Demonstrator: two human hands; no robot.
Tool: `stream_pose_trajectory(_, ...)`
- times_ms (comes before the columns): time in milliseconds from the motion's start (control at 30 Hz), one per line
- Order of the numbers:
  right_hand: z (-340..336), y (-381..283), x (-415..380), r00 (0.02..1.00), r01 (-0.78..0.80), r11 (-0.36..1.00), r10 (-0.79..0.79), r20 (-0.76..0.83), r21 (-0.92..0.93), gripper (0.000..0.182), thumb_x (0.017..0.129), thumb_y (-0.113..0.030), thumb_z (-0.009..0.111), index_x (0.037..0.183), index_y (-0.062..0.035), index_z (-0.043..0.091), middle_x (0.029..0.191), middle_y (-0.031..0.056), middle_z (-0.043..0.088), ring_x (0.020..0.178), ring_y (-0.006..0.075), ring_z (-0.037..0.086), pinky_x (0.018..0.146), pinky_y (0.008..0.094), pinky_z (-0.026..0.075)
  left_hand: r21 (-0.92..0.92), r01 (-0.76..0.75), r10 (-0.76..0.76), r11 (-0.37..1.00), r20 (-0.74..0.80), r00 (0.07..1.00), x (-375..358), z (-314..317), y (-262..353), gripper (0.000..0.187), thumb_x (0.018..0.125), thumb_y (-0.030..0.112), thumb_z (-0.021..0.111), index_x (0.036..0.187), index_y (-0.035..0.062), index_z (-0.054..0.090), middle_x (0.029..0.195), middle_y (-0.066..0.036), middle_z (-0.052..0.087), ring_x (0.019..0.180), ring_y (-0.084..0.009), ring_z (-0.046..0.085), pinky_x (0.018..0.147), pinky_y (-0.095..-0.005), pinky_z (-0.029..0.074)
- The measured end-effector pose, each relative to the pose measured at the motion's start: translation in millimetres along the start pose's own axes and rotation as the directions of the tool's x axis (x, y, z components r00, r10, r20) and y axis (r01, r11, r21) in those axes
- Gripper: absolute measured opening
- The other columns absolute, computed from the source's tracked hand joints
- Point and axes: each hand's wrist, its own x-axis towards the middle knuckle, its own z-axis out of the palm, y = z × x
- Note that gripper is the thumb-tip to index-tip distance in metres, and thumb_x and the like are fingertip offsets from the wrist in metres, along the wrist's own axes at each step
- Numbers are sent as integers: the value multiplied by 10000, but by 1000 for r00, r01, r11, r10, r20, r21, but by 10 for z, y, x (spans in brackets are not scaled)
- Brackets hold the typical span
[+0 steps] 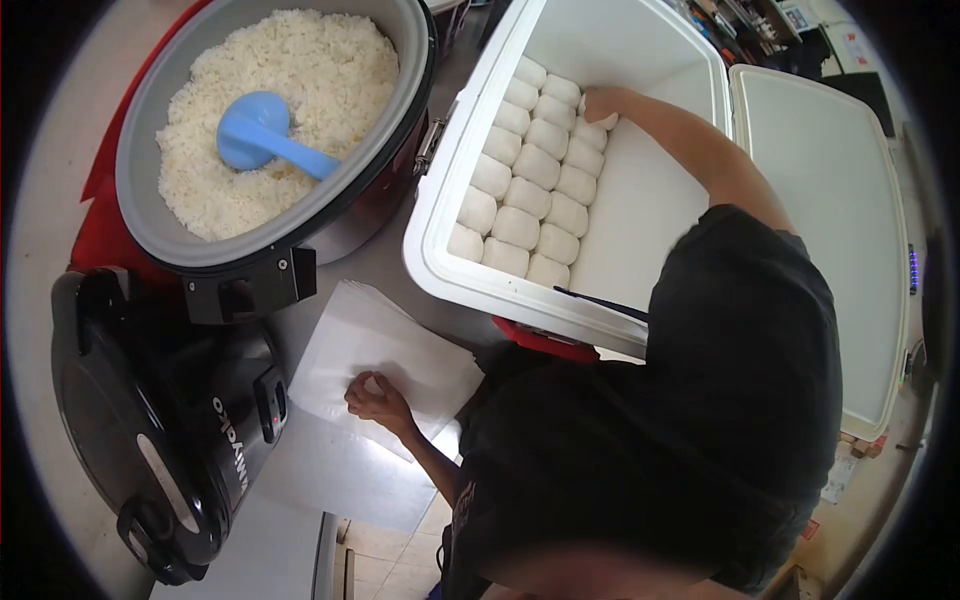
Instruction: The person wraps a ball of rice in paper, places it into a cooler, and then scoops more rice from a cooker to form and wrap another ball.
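Head view: the right hand (pixel 603 104) is resting over a wrapped bundle (pixel 609 121) at the far end of the right-hand row in the white cooler (pixel 426 258); the bundle is sitting under the fingers, whose grip I cannot tell, its long axis partly hiding. The left hand (pixel 378 401) is lying on the paper stack (pixel 400 345), fingers curling, hold unclear; the stack is slanting, one corner pointing toward the rice cooker (pixel 375 200)
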Motion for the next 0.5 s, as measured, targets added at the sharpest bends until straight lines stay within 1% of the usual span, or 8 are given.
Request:
stream_pose_trajectory(133,56,-63,-124,997,-77,986,72,-40,-149,506,663,-199,655,1098,53,595,1066,259,620,981,361,614,818,435,496,-59,-81,78,995,-37,996,-15,-8,-7,205,781,161,639,976,107,602,991,-108,510,938,-330,462,794,-479,395)
stream_pose_trajectory(200,289,161,126,955,8,995,-38,-295,-102,473,636,-219,678,1024,49,634,1043,252,630,948,361,626,754,460,521,-28,-56,56,998,-3,998,8,12,-53,216,790,178,641,992,108,605,1016,-110,523,963,-344,469,813,-487,412)
stream_pose_trajectory(233,205,242,245,955,13,995,-43,-294,-103,473,636,-219,678,1024,49,634,1043,252,630,948,361,626,754,460,521,8,-29,29,1000,34,999,4,15,-91,228,798,195,643,1007,109,607,1041,-113,535,988,-358,476,831,-495,429)
stream_pose_trajectory(300,47,392,357,995,-53,985,38,90,164,457,660,-227,681,1009,64,632,1055,235,633,932,339,630,751,456,525,-2,13,-13,1000,39,999,33,57,-147,251,781,221,667,999,110,609,1033,-112,537,989,-355,481,832,-496,431)
stream_pose_trajectory(333,50,388,300,994,-63,984,47,96,167,457,660,-227,681,1009,64,632,1055,235,633,932,339,630,751,456,525,-22,54,-53,998,49,997,20,80,-154,277,763,247,691,991,111,612,1025,-110,539,989,-351,485,832,-497,433)
stream_pose_trajectory(400,-148,299,205,946,-258,881,145,291,397,573,711,-293,656,1168,37,556,1187,231,577,1011,318,596,847,453,494,-16,16,-15,1000,50,999,11,97,-78,311,750,247,696,1014,124,588,1047,-105,513,999,-342,470,839,-500,408)
stream_pose_trajectory(433,-281,134,-27,947,-257,882,148,287,394,573,711,-293,656,1168,37,556,1187,231,577,1011,318,596,847,453,494,10,-10,9,1000,45,999,1,58,-47,348,738,246,701,1038,136,565,1070,-101,487,1008,-332,456,846,-503,382)
stream_pose_trajectory(500,-413,-199,-549,972,-217,852,143,187,476,543,857,-355,499,1265,3,516,1265,192,542,1222,336,469,998,481,387,61,-35,32,998,55,998,-52,-3,67,453,727,306,716,1104,140,528,1119,-106,468,1065,-341,436,871,-506,386)
